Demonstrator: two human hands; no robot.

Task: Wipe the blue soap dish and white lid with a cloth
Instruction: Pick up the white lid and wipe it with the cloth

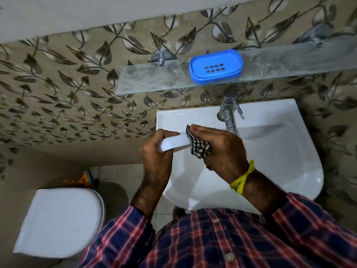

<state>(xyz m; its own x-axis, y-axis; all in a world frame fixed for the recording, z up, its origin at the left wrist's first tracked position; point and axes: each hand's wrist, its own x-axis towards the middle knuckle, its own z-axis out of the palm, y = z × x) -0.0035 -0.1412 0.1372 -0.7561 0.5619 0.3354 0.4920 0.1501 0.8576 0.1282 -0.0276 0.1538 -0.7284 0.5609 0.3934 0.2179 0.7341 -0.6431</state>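
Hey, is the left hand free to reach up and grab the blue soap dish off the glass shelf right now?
Probably not yet: the left hand grips the white lid. Nothing blocks the blue soap dish on the glass shelf.

A: Where is the blue soap dish point(216, 66)?
B: Upright and uncovered on the glass shelf point(154, 80).
A: And the white lid point(174, 144)?
B: Over the sink point(280, 132), the checked cloth point(200, 147) against it.

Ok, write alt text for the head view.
Over a white sink, the left hand grips a white lid while the right hand presses a checked cloth against it. A blue soap dish sits on the glass shelf above.
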